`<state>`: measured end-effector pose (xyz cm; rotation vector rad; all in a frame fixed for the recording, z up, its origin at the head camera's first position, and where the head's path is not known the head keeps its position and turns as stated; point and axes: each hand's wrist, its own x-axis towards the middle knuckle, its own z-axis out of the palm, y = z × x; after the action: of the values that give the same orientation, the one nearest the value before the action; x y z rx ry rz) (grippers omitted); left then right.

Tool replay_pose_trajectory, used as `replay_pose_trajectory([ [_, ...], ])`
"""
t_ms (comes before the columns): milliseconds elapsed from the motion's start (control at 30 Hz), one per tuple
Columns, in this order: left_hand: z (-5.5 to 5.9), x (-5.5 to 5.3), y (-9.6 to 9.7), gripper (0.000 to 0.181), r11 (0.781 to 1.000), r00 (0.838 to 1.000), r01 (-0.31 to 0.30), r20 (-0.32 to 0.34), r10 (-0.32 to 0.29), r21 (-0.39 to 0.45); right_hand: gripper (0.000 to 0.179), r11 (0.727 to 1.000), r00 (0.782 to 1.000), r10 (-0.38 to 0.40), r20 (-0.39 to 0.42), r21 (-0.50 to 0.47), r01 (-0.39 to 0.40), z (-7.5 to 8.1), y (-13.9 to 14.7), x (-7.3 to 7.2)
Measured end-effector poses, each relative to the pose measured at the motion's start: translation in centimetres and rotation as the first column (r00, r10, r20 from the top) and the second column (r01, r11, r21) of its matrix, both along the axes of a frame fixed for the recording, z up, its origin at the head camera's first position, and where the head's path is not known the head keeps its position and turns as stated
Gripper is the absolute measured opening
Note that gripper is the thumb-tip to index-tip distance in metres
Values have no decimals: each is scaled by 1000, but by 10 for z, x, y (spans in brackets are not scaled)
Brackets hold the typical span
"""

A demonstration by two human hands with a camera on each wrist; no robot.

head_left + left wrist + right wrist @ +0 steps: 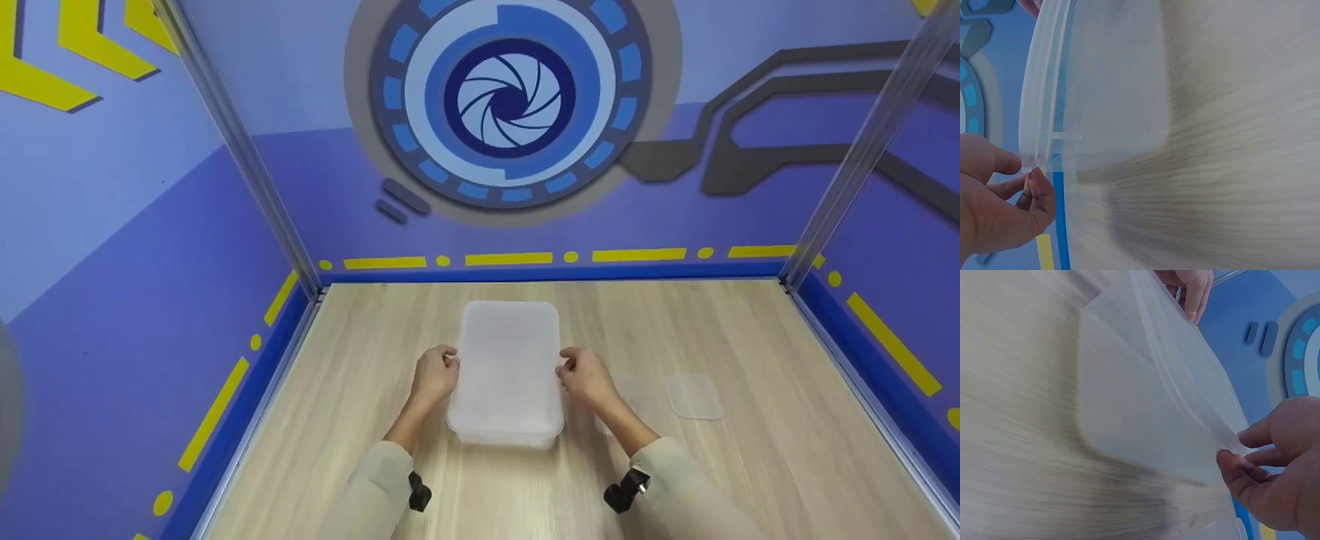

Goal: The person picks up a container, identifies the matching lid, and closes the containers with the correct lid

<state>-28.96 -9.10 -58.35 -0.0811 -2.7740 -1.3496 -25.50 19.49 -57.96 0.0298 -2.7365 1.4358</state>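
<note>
A rectangular, translucent plastic food container [1120, 84] stands on the wooden table, its long side pointing away from me. On top of it lies a frosted white lid [510, 360]. My left hand [435, 376] pinches the lid's rim at the left long side, thumb and fingertips meeting at the edge in the left wrist view. Across from it, my right hand [589, 377] pinches the rim on the right side, its other fingers curled. The container's walls show through below the rim in both wrist views.
A small clear square lid [694, 396] lies flat on the table [795, 457] to the right. Another clear flat piece [627, 387] is partly hidden behind my right forearm. Printed blue panels [300, 187] enclose the table at the back and both sides.
</note>
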Motion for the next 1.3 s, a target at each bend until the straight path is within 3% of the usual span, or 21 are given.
replay_pose_trajectory([
  [267,2,3,-2,26,1000,999,-1,44,0,14,38,983,994,-19,107,-180,38,1,0,0],
  [367,5,4,-3,26,1000,999,14,49,-14,-9,39,977,992,-25,127,-207,51,-1,0,2],
  [1000,11,6,0,21,995,998,23,61,-17,-94,41,996,995,-9,98,-86,17,-2,-2,7],
  [1300,7,8,-2,27,999,993,27,116,-22,-36,41,992,995,9,104,-125,4,-4,-4,8],
])
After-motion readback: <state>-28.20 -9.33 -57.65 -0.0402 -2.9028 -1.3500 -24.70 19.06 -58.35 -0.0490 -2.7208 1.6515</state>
